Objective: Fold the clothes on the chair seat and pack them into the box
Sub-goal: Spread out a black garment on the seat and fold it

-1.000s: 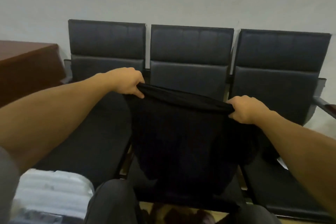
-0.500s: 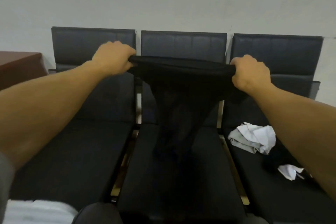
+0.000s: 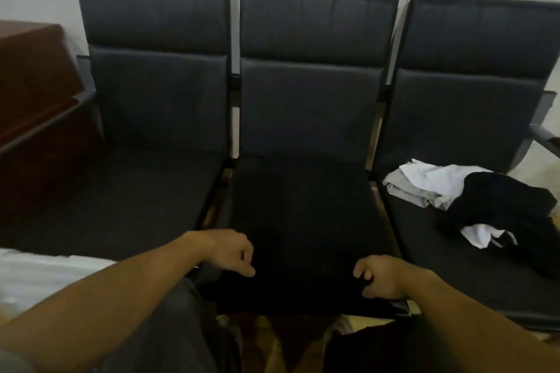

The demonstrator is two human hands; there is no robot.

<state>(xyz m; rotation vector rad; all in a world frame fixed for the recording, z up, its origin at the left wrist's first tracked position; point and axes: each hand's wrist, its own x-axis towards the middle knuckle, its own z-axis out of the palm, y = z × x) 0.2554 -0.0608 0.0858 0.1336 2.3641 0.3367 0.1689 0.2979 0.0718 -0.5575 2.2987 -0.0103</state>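
At the far left a reddish-brown wooden cabinet [image 3: 33, 76] stands by the row of three black padded chairs [image 3: 157, 76], and a pale white box [image 3: 39, 278] sits low beside the person's knee. The left hand [image 3: 231, 253] and right hand [image 3: 380, 277] hover with fingers curled at the near edge of a black garment [image 3: 303, 221] spread flat on the middle seat; whether either grip actually pinches cloth, I cannot tell. Folding looks about to begin: the next move needs a firm hold on the hem. Further right, a heap of white, grey and black clothes [image 3: 472, 200] waits.
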